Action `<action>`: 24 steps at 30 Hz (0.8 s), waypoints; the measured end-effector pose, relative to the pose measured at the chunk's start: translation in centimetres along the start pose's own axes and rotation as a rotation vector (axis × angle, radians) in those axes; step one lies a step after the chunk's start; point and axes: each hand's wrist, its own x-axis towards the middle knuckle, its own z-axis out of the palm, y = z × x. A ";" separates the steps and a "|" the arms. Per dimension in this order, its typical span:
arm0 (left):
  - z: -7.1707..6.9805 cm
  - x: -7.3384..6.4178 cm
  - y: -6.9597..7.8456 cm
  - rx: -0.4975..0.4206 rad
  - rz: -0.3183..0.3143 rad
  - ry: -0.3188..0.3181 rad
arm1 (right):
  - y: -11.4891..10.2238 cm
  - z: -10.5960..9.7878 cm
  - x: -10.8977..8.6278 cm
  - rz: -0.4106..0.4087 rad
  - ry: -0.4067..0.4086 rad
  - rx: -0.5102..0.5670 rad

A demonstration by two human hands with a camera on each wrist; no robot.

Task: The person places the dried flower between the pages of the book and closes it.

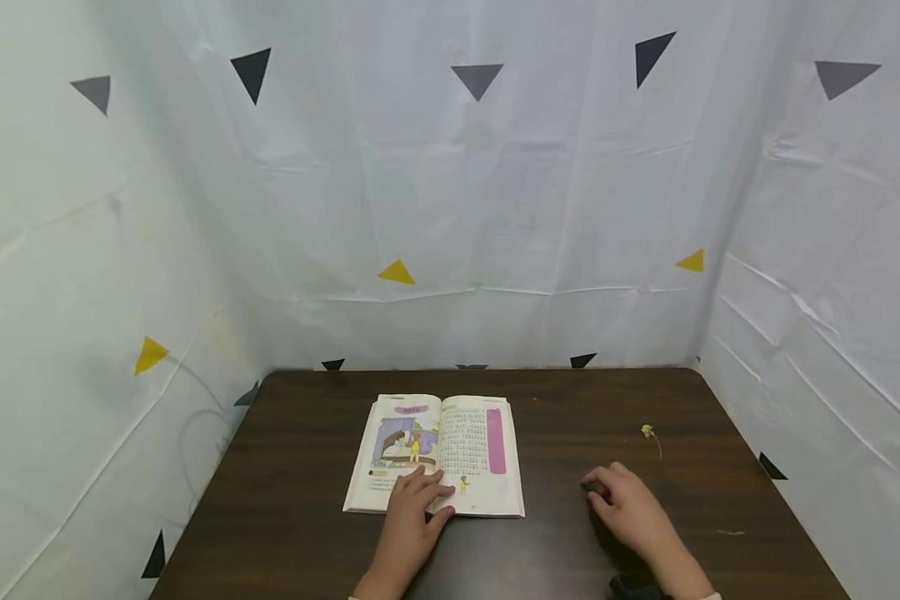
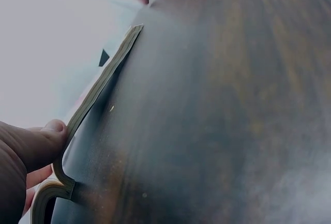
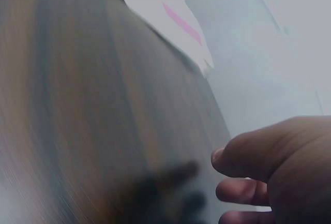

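An open picture book lies flat on the dark wooden table, a coloured illustration on its left page and text beside a pink strip on its right. My left hand rests with spread fingers on the lower middle of the book, across the fold. Its thumb lies at the lower edge of the pages in the left wrist view. To the right of the book, my right hand is low over the table, fingers loosely bent and holding nothing. Just beyond it lies a small yellow flower on a thin stem.
A white curtain with black, grey and yellow triangles hangs behind the table and along both sides. A thin pale scrap lies on the tabletop right of my right hand. A dark band shows at my right wrist.
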 end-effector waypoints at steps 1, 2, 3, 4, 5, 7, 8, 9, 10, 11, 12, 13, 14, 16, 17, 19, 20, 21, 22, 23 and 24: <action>0.0 0.0 0.0 -0.003 -0.001 0.000 | 0.9 -0.7 0.0 0.010 0.006 -0.030; 0.0 -0.1 0.0 -0.005 -0.002 0.002 | 1.8 -1.5 0.1 0.017 0.015 -0.056; -0.1 -0.1 0.1 -0.007 -0.002 0.003 | 2.6 -2.1 0.2 0.028 0.028 -0.082; -0.1 -0.2 0.1 -0.009 -0.002 0.004 | 3.5 -2.7 0.2 0.047 0.040 -0.106; -0.1 -0.2 0.1 -0.011 -0.002 0.005 | 4.3 -3.3 0.3 0.074 0.052 -0.126; -0.1 -0.2 0.1 -0.011 0.001 0.008 | 5.8 -4.3 0.6 0.135 0.076 -0.161; -0.1 -0.2 0.1 -0.009 0.004 0.010 | 6.4 -4.7 0.7 0.165 0.075 -0.167; -0.1 -0.2 0.0 -0.009 0.006 0.012 | 7.0 -5.0 0.9 0.194 0.075 -0.169; -0.1 -0.2 0.0 -0.011 0.007 0.013 | 7.5 -5.2 1.0 0.217 0.073 -0.168; 0.0 -0.2 0.0 -0.010 0.008 0.015 | 7.9 -5.4 1.2 0.234 0.069 -0.164; 0.0 -0.2 -0.1 -0.009 0.009 0.015 | 8.2 -5.6 1.4 0.241 0.068 -0.159; 0.0 -0.2 -0.1 -0.009 0.008 0.017 | 8.5 -5.7 1.5 0.246 0.063 -0.153; 0.0 -0.2 -0.2 -0.007 0.009 0.016 | 8.7 -5.7 1.6 0.246 0.060 -0.148; 0.1 -0.2 -0.2 -0.008 0.008 0.013 | 9.1 -5.7 1.8 0.244 0.067 -0.149; 0.1 -0.2 -0.2 -0.006 0.010 0.012 | 9.3 -5.6 1.8 0.245 0.069 -0.151; 0.1 -0.2 -0.3 -0.005 0.016 0.012 | 9.6 -5.6 2.0 0.247 0.071 -0.159; 0.1 -0.2 -0.3 -0.003 0.019 0.013 | 9.6 -5.5 2.0 0.246 0.070 -0.164; 0.1 -0.2 -0.3 -0.005 0.022 0.014 | 9.7 -5.6 2.1 0.245 0.070 -0.172; 0.1 -0.2 -0.3 -0.005 0.024 0.015 | 9.7 -5.6 2.3 0.245 0.066 -0.176; 0.1 -0.2 -0.3 -0.005 0.025 0.017 | 9.7 -5.6 2.4 0.245 0.062 -0.180; 0.1 -0.2 -0.3 -0.005 0.024 0.019 | 9.6 -5.6 2.5 0.240 0.060 -0.185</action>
